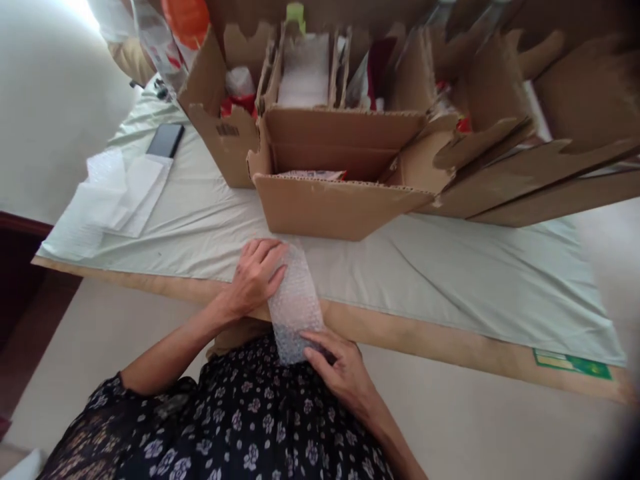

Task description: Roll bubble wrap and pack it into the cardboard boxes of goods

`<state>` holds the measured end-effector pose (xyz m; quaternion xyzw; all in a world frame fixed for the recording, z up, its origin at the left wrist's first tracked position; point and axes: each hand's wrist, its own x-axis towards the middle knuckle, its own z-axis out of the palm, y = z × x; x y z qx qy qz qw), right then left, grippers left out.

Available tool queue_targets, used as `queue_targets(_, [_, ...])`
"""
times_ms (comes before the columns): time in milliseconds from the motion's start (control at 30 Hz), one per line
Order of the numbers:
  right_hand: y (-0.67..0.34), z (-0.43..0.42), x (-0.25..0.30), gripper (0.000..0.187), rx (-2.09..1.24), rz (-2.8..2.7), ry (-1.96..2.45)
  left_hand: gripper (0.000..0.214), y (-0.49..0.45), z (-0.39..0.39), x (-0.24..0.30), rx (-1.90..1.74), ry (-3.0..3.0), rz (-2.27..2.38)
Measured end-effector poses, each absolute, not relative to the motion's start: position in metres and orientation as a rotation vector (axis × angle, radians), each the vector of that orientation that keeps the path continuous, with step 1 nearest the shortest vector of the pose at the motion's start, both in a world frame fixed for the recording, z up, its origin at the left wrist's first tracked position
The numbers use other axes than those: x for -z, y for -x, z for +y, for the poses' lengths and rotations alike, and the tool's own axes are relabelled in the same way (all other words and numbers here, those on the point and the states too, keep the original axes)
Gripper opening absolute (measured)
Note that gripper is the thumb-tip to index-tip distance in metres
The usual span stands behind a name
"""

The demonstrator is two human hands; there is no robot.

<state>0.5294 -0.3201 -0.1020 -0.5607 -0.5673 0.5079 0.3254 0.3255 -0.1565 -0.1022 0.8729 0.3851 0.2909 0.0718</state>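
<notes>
A roll-shaped bundle of bubble wrap (294, 305) lies across the near table edge. My left hand (254, 275) rests on its far left side, fingers laid over the wrap and pressing it down. My right hand (339, 367) holds its near end against my lap, fingers curled on the wrap. What the wrap encloses is hidden. Just beyond the bundle stands an open cardboard box (334, 200).
A pale green cloth (450, 267) covers the wooden table. More open cardboard boxes (235, 127) with dividers and packed items crowd the back. Folded white sheets (117, 200) and a dark phone (166, 140) lie at the left. A green label (573, 363) sits on the table edge at right.
</notes>
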Motion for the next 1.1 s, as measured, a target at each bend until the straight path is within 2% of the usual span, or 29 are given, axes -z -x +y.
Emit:
queue_targets(67, [-0.532, -0.319, 0.099, 0.027, -1.43, -1.406, 1.452, 0.043, -0.306, -0.187, 0.099, -0.908, -2.483, 0.982])
queue_targets(167, [-0.533, -0.317, 0.098, 0.03, -1.638, -1.204, 1.422, 0.065, -0.28, -0.23, 0.089, -0.685, -2.254, 0.79])
queue_targets(300, [-0.522, -0.303, 0.101, 0.04, -1.738, -0.947, 1.298, 0.089, -0.276, -0.259, 0.089, -0.501, -2.055, 0.852])
queue_targets(333, [-0.518, -0.298, 0.102, 0.043, -1.722, -0.92, 1.248, 0.084, -0.28, -0.261, 0.092, -0.544, -2.005, 0.937])
queue_targets(433, [-0.51, -0.284, 0.105, 0.061, -1.632, -0.92, 1.123, 0.047, -0.296, -0.256, 0.102, -0.72, -1.862, 1.282])
queue_targets(500, [-0.511, -0.281, 0.106, 0.071, -1.511, -1.013, 1.137, 0.038, -0.304, -0.25, 0.107, -0.777, -1.878, 1.464])
queue_targets(567, [-0.516, -0.282, 0.106, 0.062, -1.297, -1.213, 1.253, 0.042, -0.308, -0.244, 0.11, -0.789, -1.974, 1.554])
queue_targets(667, [-0.524, -0.283, 0.107, 0.036, -0.819, -1.654, 1.385, 0.048, -0.31, -0.241, 0.113, -0.791, -2.1, 1.598])
queue_targets(800, [-0.524, -0.271, 0.116, 0.031, -0.382, -2.134, 1.394, 0.054, -0.309, -0.242, 0.115, -0.809, -2.165, 1.628])
queue_targets(1000, [-0.518, -0.256, 0.11, 0.024, -0.181, -2.237, 1.419, 0.067, -0.29, -0.247, 0.107, -0.865, -2.197, 1.418])
queue_targets(1100, [-0.52, -0.257, 0.094, 0.026, -0.278, -2.279, 1.34, 0.053, -0.282, -0.253, 0.102, -0.844, -2.306, 1.232])
